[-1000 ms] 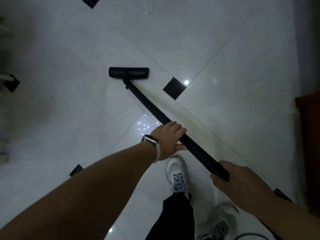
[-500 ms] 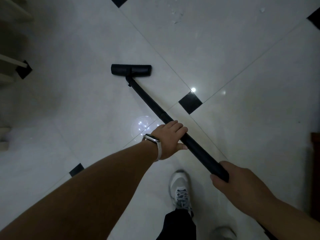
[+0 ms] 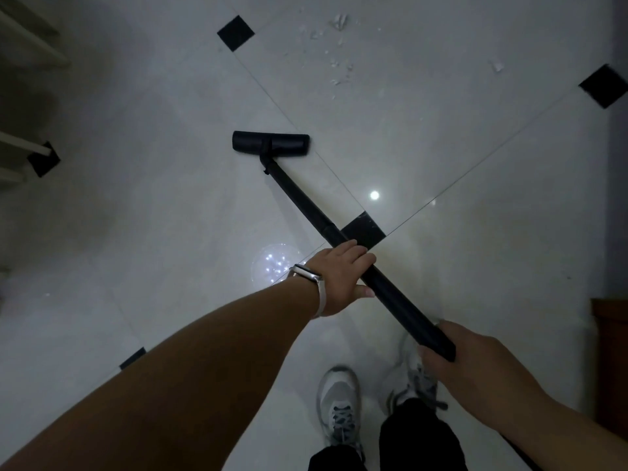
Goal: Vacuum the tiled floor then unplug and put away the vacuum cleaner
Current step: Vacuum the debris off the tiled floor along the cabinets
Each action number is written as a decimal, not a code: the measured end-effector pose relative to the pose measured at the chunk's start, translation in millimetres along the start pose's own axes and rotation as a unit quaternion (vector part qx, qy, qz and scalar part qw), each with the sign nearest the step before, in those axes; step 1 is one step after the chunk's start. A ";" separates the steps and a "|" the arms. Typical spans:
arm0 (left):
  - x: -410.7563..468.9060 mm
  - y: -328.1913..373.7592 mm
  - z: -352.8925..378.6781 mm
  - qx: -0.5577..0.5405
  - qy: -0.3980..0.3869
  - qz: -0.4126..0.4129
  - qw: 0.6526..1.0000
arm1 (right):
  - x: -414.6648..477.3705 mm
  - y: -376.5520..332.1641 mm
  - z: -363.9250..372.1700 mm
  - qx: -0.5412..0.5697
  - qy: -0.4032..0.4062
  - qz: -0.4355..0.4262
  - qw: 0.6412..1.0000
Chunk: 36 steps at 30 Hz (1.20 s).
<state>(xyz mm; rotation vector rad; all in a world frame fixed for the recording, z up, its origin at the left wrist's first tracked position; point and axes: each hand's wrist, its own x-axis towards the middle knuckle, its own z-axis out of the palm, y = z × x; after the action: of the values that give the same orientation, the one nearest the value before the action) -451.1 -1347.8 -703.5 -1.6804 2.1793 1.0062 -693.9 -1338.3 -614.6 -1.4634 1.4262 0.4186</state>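
dimly, glossy tiled floor (image 3: 441, 137), paper scraps (image 3: 334, 49)

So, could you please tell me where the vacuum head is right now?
The vacuum head lies flat on the white floor near the middle of the head view, short of the white scraps at the top.

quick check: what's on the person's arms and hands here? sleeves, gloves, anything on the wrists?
Both forearms are bare: no sleeves or gloves in view. The left hand has a smartwatch with a pale band on its wrist. The right hand wears nothing visible.
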 end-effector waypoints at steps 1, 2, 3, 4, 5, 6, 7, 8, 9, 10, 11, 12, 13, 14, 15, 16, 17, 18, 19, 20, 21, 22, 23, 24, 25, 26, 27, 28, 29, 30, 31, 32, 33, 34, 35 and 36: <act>6.3 3.3 -2.9 0.000 -0.001 0.002 1.000 | 1.6 2.8 -5.7 0.003 0.001 0.004 1.000; 12.4 7.2 -6.4 0.001 -0.006 0.004 1.000 | 2.1 5.1 -11.9 0.003 -0.002 0.004 1.000; 18.8 10.8 -10.5 0.001 -0.012 0.005 1.000 | 3.0 5.9 -18.6 0.000 -0.005 0.001 1.000; 25.1 14.1 -15.4 0.001 -0.017 0.007 1.000 | 3.9 5.6 -26.1 -0.003 -0.009 -0.001 1.000; 31.7 17.5 -20.3 0.000 -0.021 0.009 1.000 | 5.3 5.5 -34.2 -0.001 -0.011 -0.001 1.000; 38.9 20.7 -25.6 -0.001 -0.021 0.011 1.000 | 7.7 6.2 -42.6 0.002 -0.011 0.002 1.000; 47.0 23.8 -30.5 -0.002 -0.019 0.012 1.000 | 10.7 7.8 -51.2 0.005 -0.009 0.005 1.000; 55.3 27.1 -35.2 -0.002 -0.016 0.013 1.000 | 13.8 10.3 -59.6 0.009 -0.006 0.009 1.000; 63.5 30.2 -39.4 -0.001 -0.015 0.013 1.000 | 16.9 13.2 -66.8 0.013 -0.003 0.012 1.000; 71.8 33.5 -44.1 0.002 -0.014 0.011 1.000 | 20.0 15.9 -73.9 0.018 0.000 0.014 1.000; 79.1 36.2 -48.2 0.006 -0.015 0.008 1.000 | 23.1 17.9 -79.6 0.024 0.002 0.014 1.000; 85.8 38.3 -52.1 0.010 -0.017 0.007 1.000 | 25.8 19.3 -84.3 0.032 0.002 0.016 0.999; 92.9 40.4 -56.1 0.013 -0.020 0.008 1.000 | 28.6 20.3 -89.3 0.041 0.002 0.019 0.999; 99.6 42.3 -60.1 0.016 -0.022 0.011 1.000 | 31.0 21.2 -94.3 0.049 0.003 0.023 0.999; 105.8 44.2 -64.4 0.020 -0.024 0.014 0.999 | 33.3 22.1 -99.2 0.057 0.004 0.026 0.998; 111.4 46.0 -68.8 0.026 -0.024 0.016 0.999 | 35.5 22.8 -104.1 0.064 0.005 0.027 0.998; 116.9 47.7 -73.4 0.032 -0.025 0.017 0.999 | 37.7 23.6 -108.9 0.070 0.006 0.028 0.997; 121.7 49.3 -78.1 0.037 -0.027 0.018 0.999 | 39.8 23.9 -114.0 0.074 0.005 0.028 0.997; 125.8 50.9 -82.5 0.040 -0.028 0.019 0.999 | 41.9 23.9 -119.2 0.078 0.002 0.029 0.997; 129.4 52.0 -86.7 0.042 -0.030 0.018 0.999 | 43.9 23.2 -124.8 0.082 -0.002 0.032 0.996; 132.4 52.5 -90.6 0.040 -0.032 0.016 0.999 | 45.9 22.5 -130.2 0.088 -0.011 0.034 0.996; 135.0 52.4 -94.3 0.036 -0.034 0.013 0.999 | 47.6 21.1 -135.2 0.092 -0.021 0.035 0.995; 137.4 51.6 -97.7 0.035 -0.035 0.011 0.999 | 49.5 19.8 -139.2 0.097 -0.031 0.036 0.994; 139.9 50.5 -100.9 0.037 -0.036 0.011 0.999 | 51.3 18.0 -142.4 0.099 -0.036 0.038 0.994; 142.3 49.1 -103.1 0.039 -0.037 0.013 0.998 | 53.3 16.4 -144.6 0.098 -0.037 0.039 0.994; 144.3 47.6 -104.3 0.039 -0.038 0.015 0.998 | 55.3 14.9 -145.8 0.090 -0.036 0.036 0.995; 146.5 45.4 -105.0 0.038 -0.037 0.018 0.998 | 57.3 13.3 -146.6 0.083 -0.033 0.031 0.996; 148.5 43.1 -105.4 0.038 -0.034 0.020 0.999 | 59.4 10.9 -147.5 0.078 -0.030 0.028 0.996; 150.3 40.3 -105.9 0.038 -0.030 0.023 0.999 | 61.6 8.0 -147.9 0.074 -0.027 0.029 0.996; 151.9 37.1 -106.6 0.038 -0.024 0.027 0.999 | 63.2 4.3 -148.3 0.071 -0.023 0.031 0.997; 152.9 33.8 -107.6 0.038 -0.018 0.030 0.999 | 64.6 1.4 -148.1 0.069 -0.020 0.035 0.997; 155.2 30.1 -109.7 0.040 -0.013 0.036 0.998 | 66.1 -1.8 -148.4 0.068 -0.014 0.037 0.997; 157.3 26.6 -112.2 0.043 -0.009 0.041 0.998 | 67.6 -4.3 -148.1 0.069 -0.008 0.039 0.997; 158.6 22.7 -115.1 0.045 -0.006 0.045 0.998 | 69.4 -8.2 -147.7 0.072 -0.003 0.041 0.997; 159.5 18.2 -118.5 0.047 -0.004 0.048 0.998 | 71.5 -13.0 -147.0 0.076 0.000 0.043 0.996; 160.0 13.9 -122.5 0.049 -0.004 0.050 0.998 | 73.0 -18.5 -147.2 0.077 0.001 0.045 0.996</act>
<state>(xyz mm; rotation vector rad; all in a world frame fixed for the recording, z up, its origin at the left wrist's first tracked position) -487.6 -1546.3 -694.2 -1.5356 2.2891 0.9119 -716.4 -1501.7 -602.3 -1.2801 1.4958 0.3551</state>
